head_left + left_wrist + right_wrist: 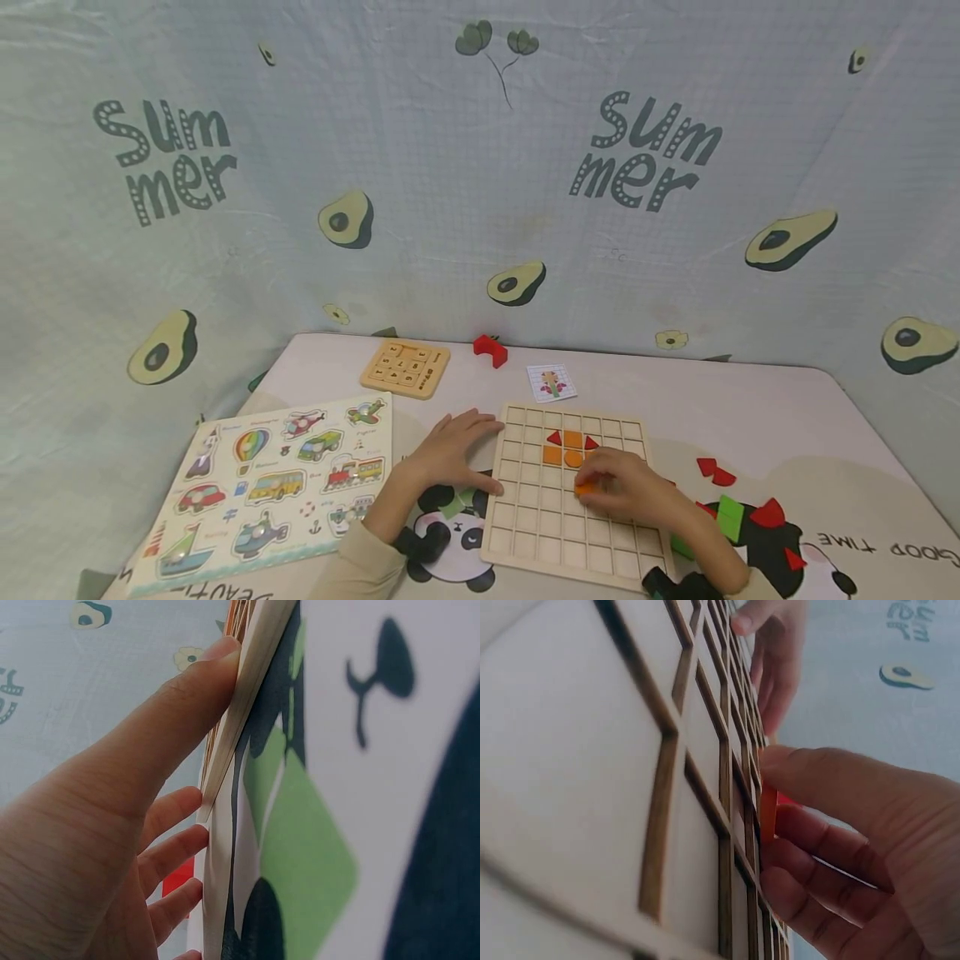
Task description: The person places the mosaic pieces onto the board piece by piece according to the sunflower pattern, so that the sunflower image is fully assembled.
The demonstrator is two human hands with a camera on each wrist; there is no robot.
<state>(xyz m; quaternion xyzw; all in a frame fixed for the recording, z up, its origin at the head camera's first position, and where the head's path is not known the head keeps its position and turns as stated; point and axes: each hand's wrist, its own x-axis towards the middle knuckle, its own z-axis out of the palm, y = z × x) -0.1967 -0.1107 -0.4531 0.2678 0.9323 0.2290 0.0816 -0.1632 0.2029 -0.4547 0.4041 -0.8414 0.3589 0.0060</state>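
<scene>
A wooden grid board point(536, 521) lies on the light panda-print cloth. My left hand point(450, 454) rests along its left edge with fingers spread; in the left wrist view the thumb point(202, 679) presses the board's rim. Over the board's middle, my right hand point(622, 483) pinches an orange piece point(768, 814) between thumb and fingers, low against the grid. Just beyond it sit an orange square point(572, 439), another orange square point(552, 455), an orange round piece point(573, 458) and two red triangles point(554, 437) in the cells. The held piece's full outline is hidden by the fingers.
A pattern card point(551, 383) lies behind the board. Farther back are a wooden number puzzle point(406, 368) and red arched pieces point(491, 350). A picture puzzle board point(315, 492) covers the left side. Loose red pieces point(768, 512) and green pieces point(730, 518) lie at right.
</scene>
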